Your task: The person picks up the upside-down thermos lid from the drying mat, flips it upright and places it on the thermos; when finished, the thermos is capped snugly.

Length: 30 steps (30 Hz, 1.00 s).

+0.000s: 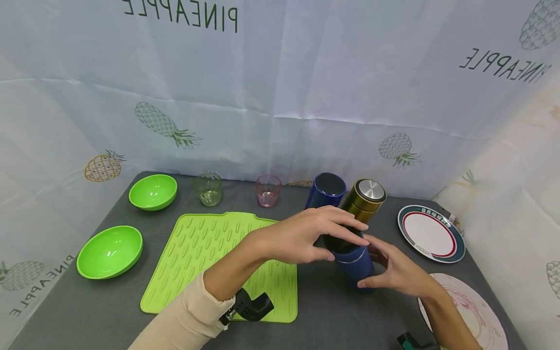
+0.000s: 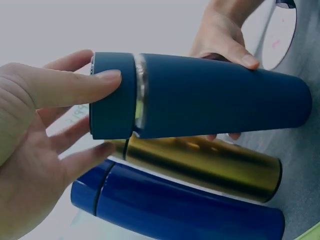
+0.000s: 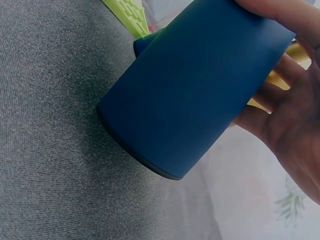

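Note:
A matte blue thermos (image 1: 355,267) stands on the grey table, seen lying sideways in the left wrist view because of the camera's angle. Its blue lid (image 2: 114,95) sits above a silver ring. My left hand (image 1: 302,233) holds the lid from above, thumb on the near side and fingers reaching round the far side. Lower down, my right hand (image 1: 395,266) grips the thermos body (image 3: 195,95), thumb in front, fingers partly hidden behind. Just behind are a gold thermos (image 1: 364,201) and a glossy blue thermos (image 1: 325,190).
A green drying mat (image 1: 205,257) lies left of the thermos. Two green bowls (image 1: 153,192) stand at far left, and a greenish glass (image 1: 209,189) and a pink glass (image 1: 268,190) at the back. Right are a dark-rimmed plate (image 1: 430,233) and a pink-patterned plate (image 1: 474,311).

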Tool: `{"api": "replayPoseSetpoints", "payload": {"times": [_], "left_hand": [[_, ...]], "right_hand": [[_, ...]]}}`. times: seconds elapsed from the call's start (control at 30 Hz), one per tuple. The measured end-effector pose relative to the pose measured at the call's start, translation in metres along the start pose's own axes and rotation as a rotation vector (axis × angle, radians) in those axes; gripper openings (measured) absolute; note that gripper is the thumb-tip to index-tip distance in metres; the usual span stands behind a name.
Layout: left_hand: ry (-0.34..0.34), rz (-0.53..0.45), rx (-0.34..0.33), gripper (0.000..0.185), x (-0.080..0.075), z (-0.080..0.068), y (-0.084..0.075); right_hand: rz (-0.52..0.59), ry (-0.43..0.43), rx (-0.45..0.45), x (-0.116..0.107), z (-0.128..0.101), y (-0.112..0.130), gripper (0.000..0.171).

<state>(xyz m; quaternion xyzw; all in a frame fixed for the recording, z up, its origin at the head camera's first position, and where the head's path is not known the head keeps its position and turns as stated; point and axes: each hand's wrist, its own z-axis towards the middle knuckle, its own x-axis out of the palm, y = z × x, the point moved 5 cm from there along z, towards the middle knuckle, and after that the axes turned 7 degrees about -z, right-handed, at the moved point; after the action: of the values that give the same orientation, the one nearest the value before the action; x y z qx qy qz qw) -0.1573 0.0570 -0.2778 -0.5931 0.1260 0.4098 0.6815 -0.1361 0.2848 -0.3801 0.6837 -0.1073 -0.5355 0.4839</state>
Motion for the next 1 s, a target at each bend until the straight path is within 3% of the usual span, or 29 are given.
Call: {"api": "replayPoseSetpoints", "payload": {"times": [0.1, 0.3, 0.4, 0.6, 0.67, 0.87, 1.0], "left_hand": [[-0.040, 0.024, -0.025, 0.052, 0.0017, -0.0012, 0.0009], [-0.176, 0.186, -0.115, 0.061, 0.0028, -0.0001, 0.0036], [-0.140, 0.175, -0.099, 0.055, 0.0019, -0.0002, 0.0022], [-0.022, 0.013, -0.012, 0.050, 0.0004, -0.0025, -0.0004], [-0.039, 0.018, -0.020, 0.051, 0.0008, -0.0028, 0.0010], [-0.173, 0.088, -0.102, 0.059, 0.0012, -0.0009, 0.0079], [-0.151, 0.054, -0.074, 0.052, -0.0005, -0.0008, 0.0090]], "right_hand": [[0.004, -0.008, 0.002, -0.0001, -0.0006, 0.0002, 0.085], [-0.012, -0.013, 0.015, -0.0003, -0.0015, -0.0015, 0.084], [-0.012, -0.015, 0.026, -0.0008, -0.0022, -0.0021, 0.083], [-0.003, -0.009, 0.021, -0.0003, -0.0029, -0.0012, 0.083], [-0.002, -0.009, 0.025, -0.0002, -0.0027, -0.0013, 0.084], [-0.027, -0.019, 0.047, -0.0010, -0.0004, -0.0033, 0.081], [-0.030, -0.020, 0.073, -0.0012, 0.0009, -0.0044, 0.081]]}}
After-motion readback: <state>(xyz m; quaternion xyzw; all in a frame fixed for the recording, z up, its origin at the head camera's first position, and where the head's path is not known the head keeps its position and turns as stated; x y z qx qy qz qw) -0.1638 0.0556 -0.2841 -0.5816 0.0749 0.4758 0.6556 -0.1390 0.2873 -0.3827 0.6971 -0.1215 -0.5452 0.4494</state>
